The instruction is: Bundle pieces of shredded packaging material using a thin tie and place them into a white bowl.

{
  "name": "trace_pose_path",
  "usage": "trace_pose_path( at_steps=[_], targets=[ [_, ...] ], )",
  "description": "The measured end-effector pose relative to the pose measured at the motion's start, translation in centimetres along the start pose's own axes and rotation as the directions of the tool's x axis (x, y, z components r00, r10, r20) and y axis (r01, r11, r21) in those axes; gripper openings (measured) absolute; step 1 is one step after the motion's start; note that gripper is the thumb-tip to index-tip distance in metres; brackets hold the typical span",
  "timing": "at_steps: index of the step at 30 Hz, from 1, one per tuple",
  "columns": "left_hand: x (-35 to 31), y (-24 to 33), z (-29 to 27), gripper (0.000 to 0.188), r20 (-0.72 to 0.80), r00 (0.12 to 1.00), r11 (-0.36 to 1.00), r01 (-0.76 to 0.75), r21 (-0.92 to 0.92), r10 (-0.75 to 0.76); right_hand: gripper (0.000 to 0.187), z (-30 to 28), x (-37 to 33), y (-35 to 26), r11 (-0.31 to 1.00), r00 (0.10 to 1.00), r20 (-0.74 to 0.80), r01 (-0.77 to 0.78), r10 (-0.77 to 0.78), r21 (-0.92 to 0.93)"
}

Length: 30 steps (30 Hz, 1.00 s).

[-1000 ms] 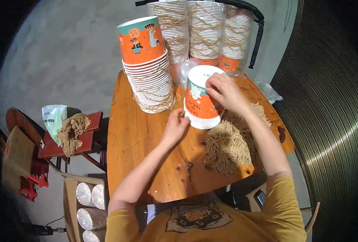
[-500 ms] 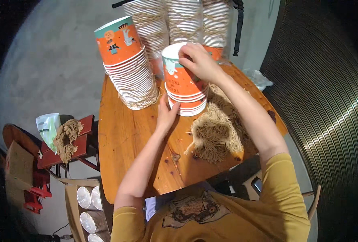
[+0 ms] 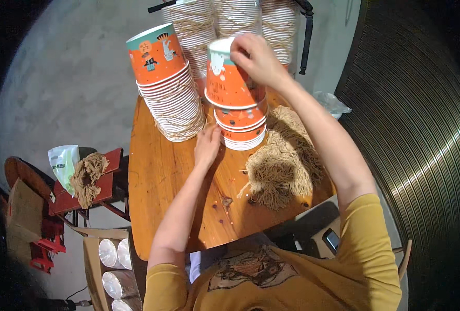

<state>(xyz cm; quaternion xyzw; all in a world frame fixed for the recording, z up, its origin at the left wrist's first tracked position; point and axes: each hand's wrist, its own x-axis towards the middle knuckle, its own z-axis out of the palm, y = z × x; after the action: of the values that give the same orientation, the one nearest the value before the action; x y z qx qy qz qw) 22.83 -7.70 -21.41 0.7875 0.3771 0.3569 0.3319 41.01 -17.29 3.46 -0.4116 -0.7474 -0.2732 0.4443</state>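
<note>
Orange paper buckets with teal rims and cartoon figures stand in a short stack (image 3: 240,132) on the wooden table. My right hand (image 3: 258,59) grips the top paper bucket (image 3: 232,78) by its rim. That bucket is raised, its lower part still over the stack. Beside the stack's left side is my left hand (image 3: 208,146), its fingertips close to the rims; whether they touch is unclear. It seems to hold nothing. Left of it leans a taller bucket stack (image 3: 170,103), with twine strands around its rims. A bundle of beige twine (image 3: 279,171) lies to the right.
Tall wrapped bucket stacks (image 3: 235,20) stand at the table's (image 3: 162,207) far side. At the left, a red stool (image 3: 103,189) bears more twine (image 3: 88,179) and a plastic bag (image 3: 64,163). A carton (image 3: 92,259) with wrapped stacks sits at lower left. A ribbed dark wall (image 3: 416,129) rises at right.
My right hand has lifted the top bucket upward, exposing more of the buckets beneath. My left hand has drawn back slightly from the stack to the left and down.
</note>
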Motion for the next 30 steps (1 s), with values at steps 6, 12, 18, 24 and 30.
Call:
trace_pose_path(
  at_steps=[6,12,18,24,30],
  targets=[
    [-3.2,10.5,-3.9,0.050,-0.285,0.950,0.859,-0.251,-0.446,0.129,0.013,-6.3,1.7,-4.7,0.998,0.960,-0.275,0.051,-0.055,-0.020],
    [-6.8,22.1,-6.8,0.034,-0.337,0.930,0.324,-0.366,-0.872,0.145,0.010,-8.5,-4.2,-10.0,0.951,0.971,-0.139,-0.154,0.196,0.268],
    [-11.6,17.5,-12.6,0.020,-0.332,0.919,0.817,-0.352,-0.457,0.211,0.010,-9.2,-16.7,-5.5,0.893,0.829,0.335,-0.402,0.448,-0.201],
    [-16.3,14.9,-13.4,0.019,-0.068,0.925,0.864,-0.321,0.388,0.374,0.010,-8.6,-23.7,-6.8,0.753,0.688,0.356,-0.653,0.633,-0.077],
    [-17.0,14.7,-11.9,0.020,0.051,0.924,0.789,-0.351,0.504,0.379,0.011,-8.7,-24.4,-9.5,0.846,0.842,0.095,-0.519,0.531,-0.121]
  ],
)
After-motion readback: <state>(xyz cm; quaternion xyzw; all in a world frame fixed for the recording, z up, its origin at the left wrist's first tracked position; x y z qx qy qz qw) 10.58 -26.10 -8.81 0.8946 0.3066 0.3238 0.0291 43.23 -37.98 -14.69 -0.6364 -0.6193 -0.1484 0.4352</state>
